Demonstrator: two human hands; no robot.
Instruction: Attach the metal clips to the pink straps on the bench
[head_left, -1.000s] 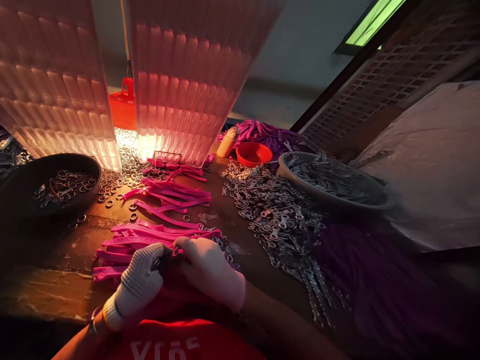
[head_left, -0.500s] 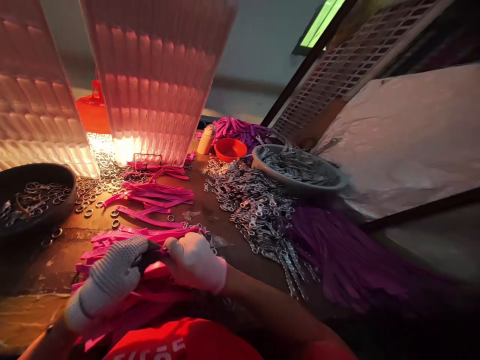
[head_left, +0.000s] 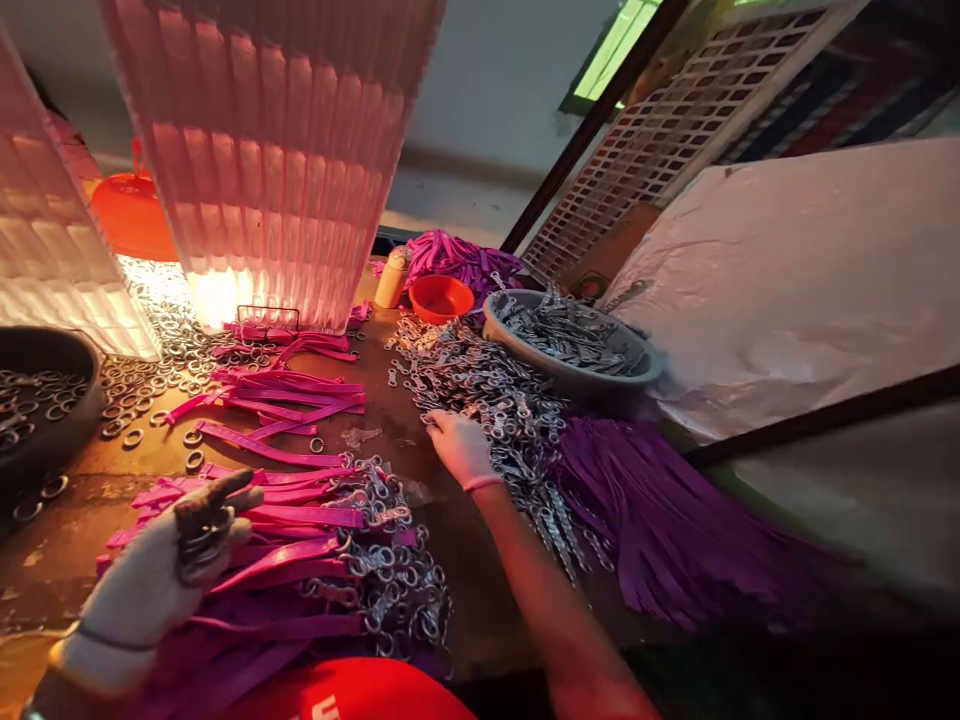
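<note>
— Left hand point(head_left: 161, 570), in its white knit glove with dark worn fingertips, sits nearest me, low over the heap of pink straps with metal rings point(head_left: 300, 560). I see its fingers curled round something small and dark, maybe a few rings, though I cannot tell exactly what it grips.

— And your other one?

— My right hand point(head_left: 461, 447), in a pale glove, is stretched out farther, palm down on the spread of small silver metal clips point(head_left: 495, 400) on the brown wooden table point(head_left: 450, 500). Its fingers are pressed into the clips at the near edge of the spread; whether they have pinched one I cannot tell.

— What lies around them?

— Right of that hand, a fan of purple straps point(head_left: 660, 510) touches the clips. Between the two hands the table shows bare. Farther back lie loose pink straps point(head_left: 285, 395) with scattered metal rings point(head_left: 135, 385) to their left, and a dark round bowl of rings point(head_left: 37, 395) at the left edge.

— Beyond that?

— A grey shallow basin full of clips point(head_left: 570, 345), a small orange bowl point(head_left: 441, 297), a cream bottle point(head_left: 391, 277) and a bundle of purple straps point(head_left: 457, 255). Two ribbed translucent panels point(head_left: 270, 160) stand at the back, lit from below, with an orange lamp shade point(head_left: 135, 215) between them.
</note>
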